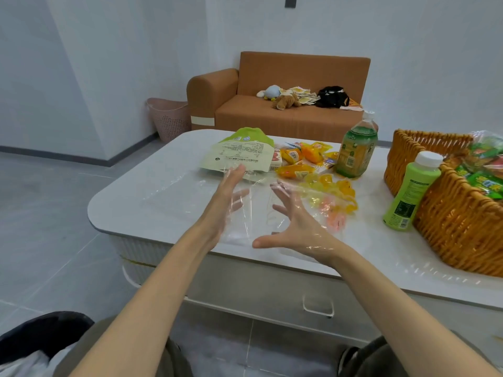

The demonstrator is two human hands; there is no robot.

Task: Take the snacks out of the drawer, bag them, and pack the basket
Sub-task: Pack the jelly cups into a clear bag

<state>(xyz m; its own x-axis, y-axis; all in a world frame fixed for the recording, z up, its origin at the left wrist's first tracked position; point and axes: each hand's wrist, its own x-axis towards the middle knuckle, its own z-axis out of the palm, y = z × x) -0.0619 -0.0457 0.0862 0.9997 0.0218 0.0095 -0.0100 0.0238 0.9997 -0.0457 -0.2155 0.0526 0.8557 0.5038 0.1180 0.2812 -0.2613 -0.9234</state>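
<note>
A clear plastic bag [245,213] hangs over the near part of the white table [141,202]. My left hand [227,200] is inside it with straight fingers. My right hand [294,224] is spread wide in the bag's other side, thumb pointing left. Behind the hands lie a green-and-cream snack packet [239,156], several orange-yellow wrapped snacks [302,159] and clear jelly cups [334,194]. A wicker basket [462,235] at the right holds green snack packs [487,183].
A large green tea bottle [356,151] stands behind the snacks. A slim light-green bottle [413,191] leans against the basket. The drawer front with a clear handle [318,306] is below the table edge. An orange sofa [283,104] and a pink bin [171,118] stand behind.
</note>
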